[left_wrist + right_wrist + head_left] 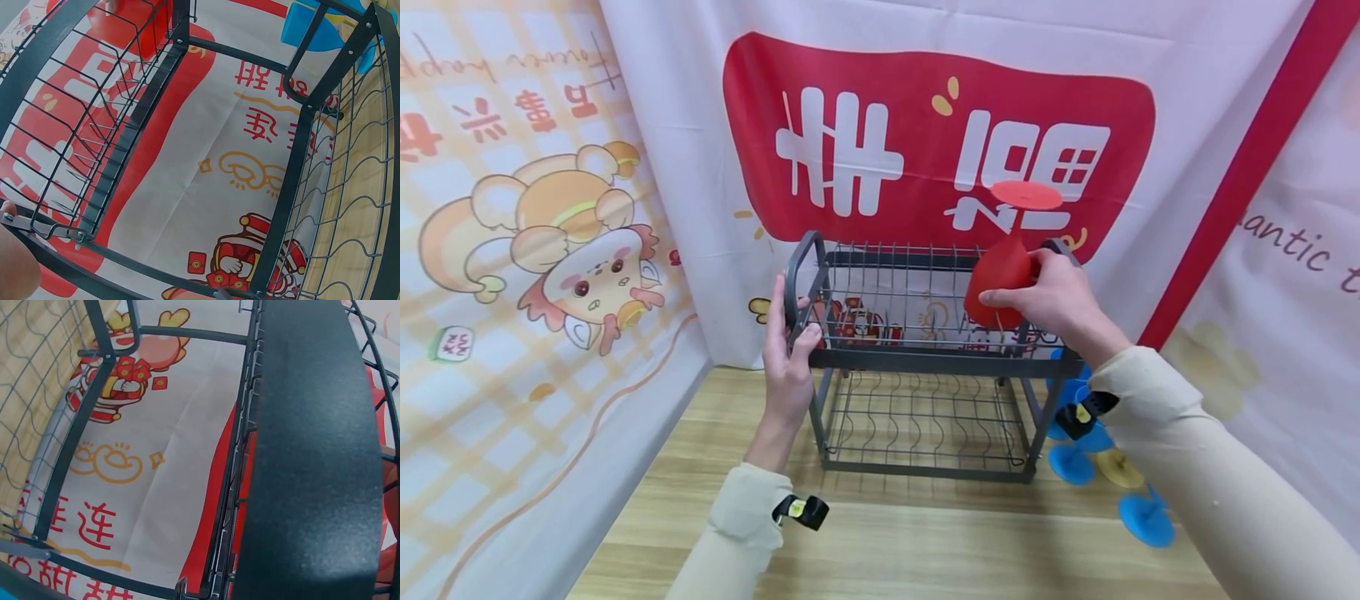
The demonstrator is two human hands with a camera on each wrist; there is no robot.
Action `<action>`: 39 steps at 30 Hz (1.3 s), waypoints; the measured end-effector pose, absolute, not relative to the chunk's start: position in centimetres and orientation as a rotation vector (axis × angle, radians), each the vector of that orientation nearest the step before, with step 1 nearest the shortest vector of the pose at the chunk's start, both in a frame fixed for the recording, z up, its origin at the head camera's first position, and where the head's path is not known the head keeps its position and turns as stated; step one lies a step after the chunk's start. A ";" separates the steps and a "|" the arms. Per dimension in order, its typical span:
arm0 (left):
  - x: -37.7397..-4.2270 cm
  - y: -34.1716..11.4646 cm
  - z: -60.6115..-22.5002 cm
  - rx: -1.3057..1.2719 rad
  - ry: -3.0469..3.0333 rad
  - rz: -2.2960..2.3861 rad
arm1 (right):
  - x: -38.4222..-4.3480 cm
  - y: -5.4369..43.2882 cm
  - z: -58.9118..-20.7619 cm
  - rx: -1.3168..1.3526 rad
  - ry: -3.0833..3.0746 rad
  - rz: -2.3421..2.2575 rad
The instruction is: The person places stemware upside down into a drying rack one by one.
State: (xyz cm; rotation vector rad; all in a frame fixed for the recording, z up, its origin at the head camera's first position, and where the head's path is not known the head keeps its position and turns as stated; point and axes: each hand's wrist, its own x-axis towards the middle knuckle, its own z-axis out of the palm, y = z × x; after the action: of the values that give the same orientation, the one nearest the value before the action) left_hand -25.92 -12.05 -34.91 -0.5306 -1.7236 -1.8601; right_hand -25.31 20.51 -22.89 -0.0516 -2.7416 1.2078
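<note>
A red plastic goblet (1003,271) is upside down, its round foot on top and its bowl lowered into the upper tier at the right end of the dark two-tier dish rack (917,360). My right hand (1063,300) holds the goblet by the bowl, thumb across the near side. On the other side, my left hand (786,354) grips the rack's left end frame. From the left wrist, the red bowl (128,28) shows behind the wire basket, and part of my left hand (15,265) is at the lower left. The rack's front bar (312,450) blocks much of the right wrist view.
Right of the rack, several blue goblets (1072,465) and a yellow one (1118,468) lie on the wooden table (910,542), partly behind my right arm. The lower tier (925,417) is a wavy wire shelf. Printed cloth (685,167) hangs behind and at both sides.
</note>
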 end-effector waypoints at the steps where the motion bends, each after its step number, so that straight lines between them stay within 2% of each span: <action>1: -25.9 -12.0 -34.9 -0.531 -1.722 -1.859 | -25.3 20.5 -22.9 -0.054 -2.750 1.193; 20: -26.1 -11.9 -35.0 -0.531 -1.712 -1.862 | -25.1 20.6 -23.3 -0.066 -2.683 1.197; 29: -26.1 -12.0 -35.2 -0.526 -1.714 -1.861 | -22.5 21.4 -24.2 0.016 -2.439 1.241; 39: -26.2 -12.0 -35.2 -0.532 -1.715 -1.852 | -19.5 25.3 -25.8 0.036 -2.235 1.174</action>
State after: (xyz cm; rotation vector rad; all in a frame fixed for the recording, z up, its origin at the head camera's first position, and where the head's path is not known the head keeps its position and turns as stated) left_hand -26.18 -12.00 -35.16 -0.5320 -1.7147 -1.8524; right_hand -19.54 25.28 -25.79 0.0359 -2.2351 1.1739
